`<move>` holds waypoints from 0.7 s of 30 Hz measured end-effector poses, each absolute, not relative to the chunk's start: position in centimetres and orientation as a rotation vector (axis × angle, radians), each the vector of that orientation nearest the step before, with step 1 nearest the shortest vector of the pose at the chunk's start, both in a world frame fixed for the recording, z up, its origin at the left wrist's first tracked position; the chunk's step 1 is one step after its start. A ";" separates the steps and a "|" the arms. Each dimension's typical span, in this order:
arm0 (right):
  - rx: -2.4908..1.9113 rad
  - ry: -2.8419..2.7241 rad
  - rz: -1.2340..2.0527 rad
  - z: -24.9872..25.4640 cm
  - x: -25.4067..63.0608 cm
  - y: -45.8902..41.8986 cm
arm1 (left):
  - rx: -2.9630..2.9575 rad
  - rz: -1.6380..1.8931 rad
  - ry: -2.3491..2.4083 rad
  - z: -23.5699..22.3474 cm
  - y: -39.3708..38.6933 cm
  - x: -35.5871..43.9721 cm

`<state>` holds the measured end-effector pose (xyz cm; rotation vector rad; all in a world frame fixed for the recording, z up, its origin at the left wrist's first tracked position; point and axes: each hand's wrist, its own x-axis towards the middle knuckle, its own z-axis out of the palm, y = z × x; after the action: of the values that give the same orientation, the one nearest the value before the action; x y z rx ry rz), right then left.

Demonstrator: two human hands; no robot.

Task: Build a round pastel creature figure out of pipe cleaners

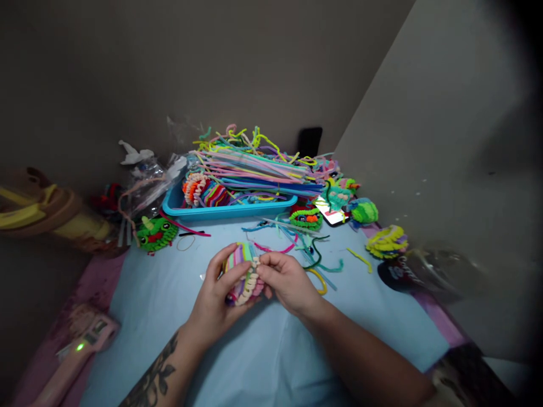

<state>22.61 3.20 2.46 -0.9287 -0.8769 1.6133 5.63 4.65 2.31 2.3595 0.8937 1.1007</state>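
Note:
Above the front middle of the table, a striped pipe-cleaner piece (248,288) is between my hands. It has pastel and rainbow stripes on top and cream and pink coils along its near side. My left hand (218,288) wraps around its left side, thumb on top. My right hand (286,280) pinches its upper right edge with thumb and forefinger; what exactly lies between those fingertips is too small to make out. Just behind, loose pipe cleaners (275,249) lie on the blue cloth (144,305).
A blue tray (229,212) heaped with pipe cleaners (258,164) stands at the back. Finished green pieces (156,234) lie left and right. A phone (333,213), a yellow-green piece (387,243) and a clear cup (441,271) are at right. A pink glue gun (95,333) with a green light lies front left.

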 end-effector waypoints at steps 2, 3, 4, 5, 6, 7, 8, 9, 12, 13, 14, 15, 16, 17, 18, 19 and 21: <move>-0.921 -0.835 1.618 2.5 22.5 3.2 | 2.343 1.106 0.905 2.3 4.6 5.7; -0.910 -0.812 1.630 2.5 22.5 3.1 | 2.327 1.112 0.907 2.3 4.6 5.7; -0.900 -0.791 1.645 2.6 22.5 3.1 | 2.308 1.115 0.909 2.3 4.6 5.7; -0.892 -0.779 1.663 2.7 22.5 3.2 | 2.286 1.113 0.912 2.3 4.6 5.7; -0.888 -0.778 1.678 2.9 22.6 3.2 | 2.266 1.108 0.917 2.3 4.6 5.6; -0.893 -0.791 1.684 3.0 22.6 3.2 | 2.251 1.101 0.923 2.3 4.6 5.6; -0.905 -0.816 1.678 3.1 22.7 3.2 | 2.241 1.092 0.931 2.3 4.7 5.6; -0.923 -0.850 1.662 3.3 22.8 3.2 | 2.237 1.084 0.938 2.3 4.7 5.6; -1.024 -0.995 1.577 3.7 23.1 3.2 | 2.255 1.072 0.951 2.2 4.7 5.7; -1.080 -1.051 1.515 3.8 23.1 3.2 | 2.263 1.075 0.965 2.2 4.7 5.7; -1.143 -1.102 1.431 3.9 23.1 3.1 | 2.269 1.081 0.986 2.2 4.8 5.7; -1.204 -1.143 1.337 4.0 23.2 3.1 | 2.271 1.089 1.013 2.2 4.8 5.7; -1.249 -1.164 1.251 4.1 23.2 3.0 | 2.267 1.095 1.043 2.1 4.8 5.8; -1.274 -1.162 1.202 4.1 23.2 3.0 | 2.256 1.101 1.069 2.1 4.8 5.7; -1.274 -1.145 1.202 4.2 23.3 3.0 | 2.242 1.106 1.087 2.1 4.8 5.7; -1.248 -1.113 1.252 4.2 23.4 3.1 | 2.224 1.108 1.094 2.1 4.8 5.7; -1.137 -1.022 1.420 4.1 23.5 3.1 | 2.180 1.106 1.084 2.1 4.9 5.7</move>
<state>23.51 3.13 4.11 -1.1367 -1.0218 1.4195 5.66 4.92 2.09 2.1804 1.0835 1.1061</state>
